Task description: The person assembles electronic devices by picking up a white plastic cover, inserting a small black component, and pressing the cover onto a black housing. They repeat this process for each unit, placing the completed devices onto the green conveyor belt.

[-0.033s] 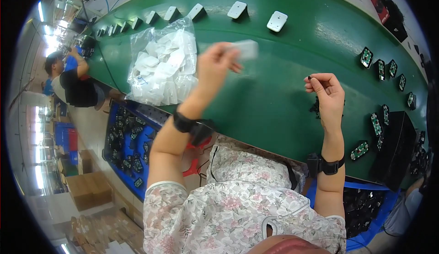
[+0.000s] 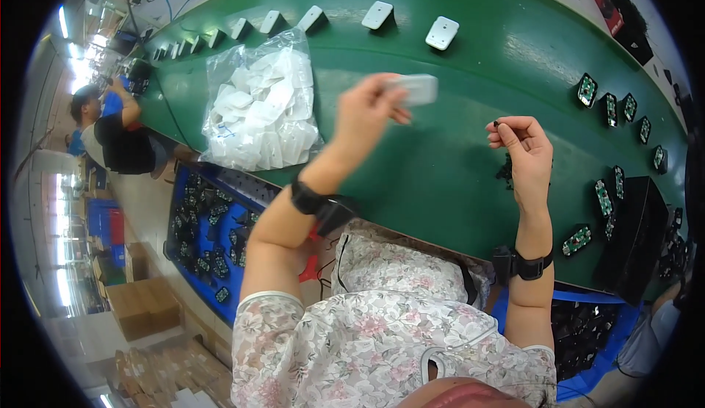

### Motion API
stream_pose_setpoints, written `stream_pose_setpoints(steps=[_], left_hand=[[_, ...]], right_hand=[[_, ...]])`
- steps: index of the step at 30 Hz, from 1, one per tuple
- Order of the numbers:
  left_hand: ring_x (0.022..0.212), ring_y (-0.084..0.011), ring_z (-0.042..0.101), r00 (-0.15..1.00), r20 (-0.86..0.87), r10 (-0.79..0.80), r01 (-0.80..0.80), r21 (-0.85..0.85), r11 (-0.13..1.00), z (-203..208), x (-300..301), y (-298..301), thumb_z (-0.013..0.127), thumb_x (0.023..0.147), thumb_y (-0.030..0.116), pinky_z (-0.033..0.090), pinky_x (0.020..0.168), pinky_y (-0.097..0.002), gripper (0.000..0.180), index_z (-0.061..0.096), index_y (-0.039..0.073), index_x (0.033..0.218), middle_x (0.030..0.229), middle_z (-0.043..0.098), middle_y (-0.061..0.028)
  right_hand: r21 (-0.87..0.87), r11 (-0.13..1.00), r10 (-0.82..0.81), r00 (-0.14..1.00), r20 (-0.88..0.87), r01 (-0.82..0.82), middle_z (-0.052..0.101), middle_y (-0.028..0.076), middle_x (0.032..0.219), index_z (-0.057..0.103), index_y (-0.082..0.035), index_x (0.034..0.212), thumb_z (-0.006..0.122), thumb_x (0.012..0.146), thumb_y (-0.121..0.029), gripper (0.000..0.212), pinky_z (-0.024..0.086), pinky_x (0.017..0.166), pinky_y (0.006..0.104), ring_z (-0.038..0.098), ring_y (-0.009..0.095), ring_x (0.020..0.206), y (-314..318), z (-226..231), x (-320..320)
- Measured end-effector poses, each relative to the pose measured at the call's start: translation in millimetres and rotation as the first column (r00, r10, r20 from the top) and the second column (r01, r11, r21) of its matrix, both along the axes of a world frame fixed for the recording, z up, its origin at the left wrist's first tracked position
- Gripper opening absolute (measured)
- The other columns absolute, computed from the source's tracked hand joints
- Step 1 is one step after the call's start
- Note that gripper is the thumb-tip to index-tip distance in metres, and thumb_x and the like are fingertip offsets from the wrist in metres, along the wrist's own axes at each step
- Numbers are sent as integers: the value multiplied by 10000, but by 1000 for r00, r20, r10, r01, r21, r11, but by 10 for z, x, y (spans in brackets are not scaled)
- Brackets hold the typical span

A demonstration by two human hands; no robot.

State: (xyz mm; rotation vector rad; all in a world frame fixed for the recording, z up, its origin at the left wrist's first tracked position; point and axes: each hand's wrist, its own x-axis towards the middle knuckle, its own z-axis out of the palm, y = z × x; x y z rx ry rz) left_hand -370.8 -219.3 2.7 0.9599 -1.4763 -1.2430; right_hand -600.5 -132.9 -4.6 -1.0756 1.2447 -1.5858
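Observation:
My left hand (image 2: 369,110) is closed on a white plastic cover (image 2: 420,89), lifted above the green bench and a little blurred by motion. Between thumb and forefinger, my right hand (image 2: 526,143) pinches a tiny black piece (image 2: 497,124). Beside that hand lies a small pile of black pieces (image 2: 505,171), partly hidden behind the fingers and palm. A clear plastic bag (image 2: 257,107) full of similar white covers rests on the bench to the left of my left hand.
White-topped black housings (image 2: 442,33) stand in a row along the far side of the green bench (image 2: 418,188). Housings with green circuit boards (image 2: 587,91) and a black box (image 2: 633,239) are at right. Blue trays (image 2: 192,243) flank me. A co-worker (image 2: 114,132) sits far left.
My left hand has moved to the right with the white cover in it. My right hand stays almost where it was, still pinching the tiny black piece.

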Motion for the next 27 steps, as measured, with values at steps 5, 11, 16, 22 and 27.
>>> stream_pose_setpoints(steps=[5,11,16,22,27], left_hand=[[639,-160,654,955,-207,-214,229,54,972,-65,-808,235,506,895,-36,539,583,-261,216,495,-27,1110,863,632,-132],[735,-187,652,948,-125,-291,300,59,952,-176,-859,285,489,914,-34,550,638,-271,249,452,-2,1157,931,601,-142],[739,-184,656,951,-97,-294,290,-49,956,-185,-879,337,518,906,-30,551,633,-272,197,537,-23,1102,908,616,-128],[663,-174,654,982,45,-181,186,-309,933,-258,-903,334,541,860,-75,546,555,-257,152,601,-3,979,852,597,-116],[664,-181,655,993,29,-117,119,-398,909,-289,-889,341,539,862,-74,547,559,-261,148,601,3,973,868,598,-125]], right_hand=[[51,995,-82,997,-4,82,561,-17,771,601,-14,896,625,879,-85,77,375,599,181,482,45,675,6,22,-43],[17,999,-42,999,18,42,581,-36,811,605,-20,867,647,866,-81,74,399,685,181,518,38,751,-32,-28,-2],[47,998,-37,999,-6,38,596,-21,814,607,-13,864,640,873,-88,83,421,713,195,528,47,756,-11,-43,11],[57,998,-14,1000,-27,16,603,-19,820,617,-10,892,634,880,-99,91,426,698,197,528,44,748,-1,-75,19],[100,995,12,998,-63,-6,602,-23,825,625,-8,924,629,883,-98,99,421,687,190,528,41,752,14,-76,-17]])
